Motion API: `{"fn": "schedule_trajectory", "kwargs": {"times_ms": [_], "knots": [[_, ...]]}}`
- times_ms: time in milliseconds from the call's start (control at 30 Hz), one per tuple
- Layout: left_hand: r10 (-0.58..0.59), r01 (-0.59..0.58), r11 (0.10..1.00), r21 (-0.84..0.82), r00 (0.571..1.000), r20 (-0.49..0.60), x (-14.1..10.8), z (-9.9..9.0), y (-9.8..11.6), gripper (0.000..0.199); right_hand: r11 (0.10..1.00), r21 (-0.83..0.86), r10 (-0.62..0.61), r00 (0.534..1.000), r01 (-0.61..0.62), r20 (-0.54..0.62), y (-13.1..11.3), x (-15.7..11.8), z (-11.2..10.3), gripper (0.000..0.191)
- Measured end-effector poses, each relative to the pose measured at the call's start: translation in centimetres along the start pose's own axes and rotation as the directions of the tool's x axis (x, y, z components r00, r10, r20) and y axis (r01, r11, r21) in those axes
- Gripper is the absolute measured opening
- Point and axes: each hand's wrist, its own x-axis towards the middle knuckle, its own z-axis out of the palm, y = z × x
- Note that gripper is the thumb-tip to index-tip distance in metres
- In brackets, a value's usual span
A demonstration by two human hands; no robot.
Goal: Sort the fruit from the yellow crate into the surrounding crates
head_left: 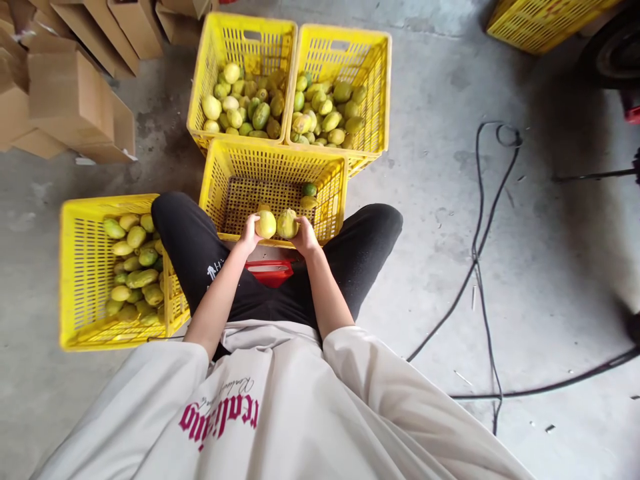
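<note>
My left hand is closed around a smooth, round, pale yellow fruit. In my right hand is a lumpier yellow-green fruit, held close beside the first one. Both hands are over the near edge of a yellow plastic crate between my knees. Inside it, a dark green fruit and a yellowish fruit lie at the right side. Another yellow fruit shows partly behind the one in my left hand. The fruits' exact kind is unclear.
Two yellow crates of similar fruit stand beyond the middle one. Another fruit crate is by my left knee. Cardboard boxes lie at upper left. A black cable loops over the floor at right. Something red shows between my legs.
</note>
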Motion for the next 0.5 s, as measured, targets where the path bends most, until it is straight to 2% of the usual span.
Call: {"fn": "schedule_trajectory", "kwargs": {"times_ms": [100,200,267,400,500], "knots": [[0.060,-0.062,0.998,0.020,0.995,0.076,-0.4,-0.3,0.3,0.031,0.988,0.112,0.106,0.994,-0.104,-0.015,-1.0,-1.2,0.8,0.020],[0.128,-0.138,0.990,0.043,0.975,0.181,-0.8,-0.5,0.2,0.043,0.985,0.129,0.116,0.993,-0.117,0.019,-1.2,-1.8,1.2,0.028],[0.144,-0.163,0.984,0.078,0.967,0.210,-0.9,-0.6,0.0,0.047,0.989,0.100,0.105,0.994,-0.106,0.021,-0.8,-1.7,1.1,0.033],[0.119,-0.156,0.967,0.202,0.975,0.185,-0.7,-0.7,-0.5,0.057,0.997,-0.053,0.059,0.997,-0.062,-0.057,0.2,-1.0,0.3,0.034],[0.110,-0.147,0.949,0.279,0.983,0.144,-0.6,-0.6,-0.8,0.053,0.986,-0.161,0.018,0.993,-0.037,-0.117,0.5,-0.7,-0.2,0.046]]}}
